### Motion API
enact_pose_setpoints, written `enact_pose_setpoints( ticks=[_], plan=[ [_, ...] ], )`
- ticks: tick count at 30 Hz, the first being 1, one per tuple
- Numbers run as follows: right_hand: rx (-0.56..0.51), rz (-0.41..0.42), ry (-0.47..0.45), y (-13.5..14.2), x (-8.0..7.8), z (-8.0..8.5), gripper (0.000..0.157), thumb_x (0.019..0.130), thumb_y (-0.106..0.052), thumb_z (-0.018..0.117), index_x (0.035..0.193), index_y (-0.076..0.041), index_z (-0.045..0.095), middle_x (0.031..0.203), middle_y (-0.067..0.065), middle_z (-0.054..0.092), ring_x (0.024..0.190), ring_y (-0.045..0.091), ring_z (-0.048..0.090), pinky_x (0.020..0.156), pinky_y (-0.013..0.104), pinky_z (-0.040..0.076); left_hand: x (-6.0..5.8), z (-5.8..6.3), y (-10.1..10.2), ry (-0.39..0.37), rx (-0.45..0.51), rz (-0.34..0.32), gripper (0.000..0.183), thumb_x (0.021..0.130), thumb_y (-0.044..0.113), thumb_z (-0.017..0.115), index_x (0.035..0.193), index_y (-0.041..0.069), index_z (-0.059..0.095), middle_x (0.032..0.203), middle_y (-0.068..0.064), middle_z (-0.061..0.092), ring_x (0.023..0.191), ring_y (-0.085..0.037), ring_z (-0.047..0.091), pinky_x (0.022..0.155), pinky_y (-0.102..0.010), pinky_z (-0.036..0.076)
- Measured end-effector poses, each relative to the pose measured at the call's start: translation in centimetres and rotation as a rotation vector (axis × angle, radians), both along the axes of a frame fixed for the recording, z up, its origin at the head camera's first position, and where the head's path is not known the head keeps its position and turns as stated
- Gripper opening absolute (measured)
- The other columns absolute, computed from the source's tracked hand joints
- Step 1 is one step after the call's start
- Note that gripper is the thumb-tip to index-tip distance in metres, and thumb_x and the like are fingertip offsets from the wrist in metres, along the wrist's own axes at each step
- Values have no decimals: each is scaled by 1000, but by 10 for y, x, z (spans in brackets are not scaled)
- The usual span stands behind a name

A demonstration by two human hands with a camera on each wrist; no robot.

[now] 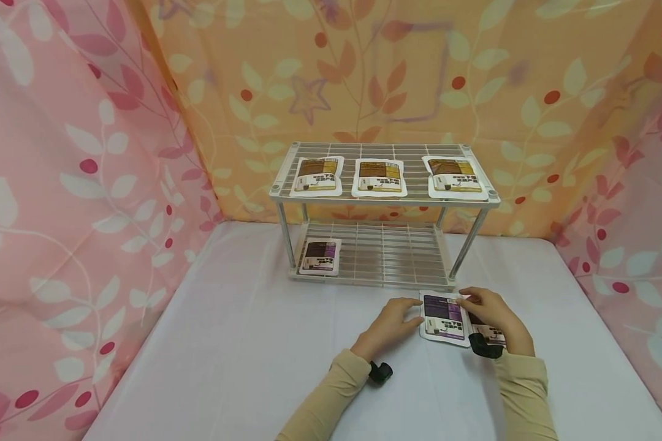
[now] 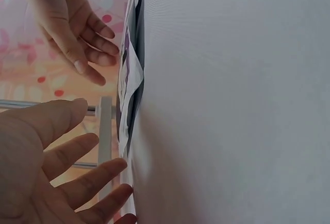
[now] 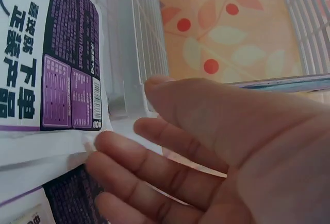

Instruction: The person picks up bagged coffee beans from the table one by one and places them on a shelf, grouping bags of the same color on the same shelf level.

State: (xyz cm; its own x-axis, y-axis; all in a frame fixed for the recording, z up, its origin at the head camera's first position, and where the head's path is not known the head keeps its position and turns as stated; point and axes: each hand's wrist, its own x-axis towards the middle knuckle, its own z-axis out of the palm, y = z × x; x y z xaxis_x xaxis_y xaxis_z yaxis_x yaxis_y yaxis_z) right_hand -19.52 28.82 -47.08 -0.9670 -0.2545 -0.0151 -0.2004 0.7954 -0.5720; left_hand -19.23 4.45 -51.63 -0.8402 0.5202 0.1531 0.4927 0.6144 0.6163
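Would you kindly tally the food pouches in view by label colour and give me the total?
Brown-and-yellow pouches, all on the rack's top shelf: 3
Purple pouches: 3, one on the bottom shelf, two overlapping on the table by the hands
Total: 6 pouches

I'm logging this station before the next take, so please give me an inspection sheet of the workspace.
Surface: white table, smooth, no spills.
Job's things: purple pouch flat on the table, overlapping a second pouch beneath it.
Clutter: wire rack; three brown pouches on top shelf, one purple pouch on the lower shelf.
Hands: left hand touches the pouch's left edge, fingers straight; right hand fingers its top right edge.
Cables: nothing seen.
Surroundings: pink and orange leaf-print curtains.
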Motion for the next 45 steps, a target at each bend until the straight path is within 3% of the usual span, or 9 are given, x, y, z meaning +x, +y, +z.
enact_pose_setpoints(
  ticks=[5, 13, 19, 22, 27, 33, 45],
  plan=[
    [5, 0, -69, -1, 0, 2, 42, 89, -21, 59, 116, 11, 55, 85, 15, 67, 73, 19, 59, 64, 34, 49, 2, 1, 4, 33, -59, 15, 41, 91, 34, 58, 126, 14, 57, 124, 1, 60, 118, -20, 52, 101, -30, 39],
    [-21, -63, -137, -2, 1, 4, 48, 91, -21, 58, 123, 14, 47, 77, 13, 65, 64, 18, 62, 57, 29, 52, 2, 2, 7, 63, -98, -4, 40, 91, 35, 57, 127, 16, 57, 126, 2, 59, 119, -22, 51, 102, -32, 38],
    [-28, -36, -185, -2, 5, 5, 49, 90, -20, 59, 122, 14, 46, 69, 10, 64, 61, 18, 61, 55, 28, 46, 4, 3, 8, 83, -115, -47, 42, 90, 33, 58, 127, 15, 56, 124, 2, 60, 118, -20, 52, 102, -31, 37],
    [-65, -34, -205, -3, 7, 5, 49, 90, -19, 60, 123, 14, 45, 69, 11, 64, 61, 21, 63, 55, 31, 49, 5, 4, 8, 56, -112, -60, 43, 90, 34, 58, 129, 15, 55, 125, 2, 60, 118, -17, 52, 104, -31, 36],
    [-113, -41, -237, -5, 7, 3, 51, 89, -15, 61, 124, 16, 42, 72, 12, 63, 62, 23, 64, 58, 34, 54, 7, 5, 6, -14, -49, -83, 43, 91, 35, 56, 130, 15, 54, 128, 2, 58, 121, -14, 49, 106, -30, 32],
    [-138, -1, -273, -8, 6, 2, 53, 87, -13, 62, 126, 15, 41, 69, 10, 61, 60, 20, 61, 56, 31, 53, 8, 4, 2, -102, 75, -111, 43, 92, 32, 56, 130, 12, 53, 132, -1, 54, 125, -14, 46, 106, -27, 33],
    [-168, 47, -274, -12, 7, 6, 54, 86, -13, 63, 127, 14, 41, 73, 11, 63, 63, 22, 62, 57, 34, 53, 10, 0, -7, -178, 182, -113, 43, 92, 32, 56, 131, 13, 52, 133, -2, 52, 126, -16, 45, 103, -28, 37]
  ],
)
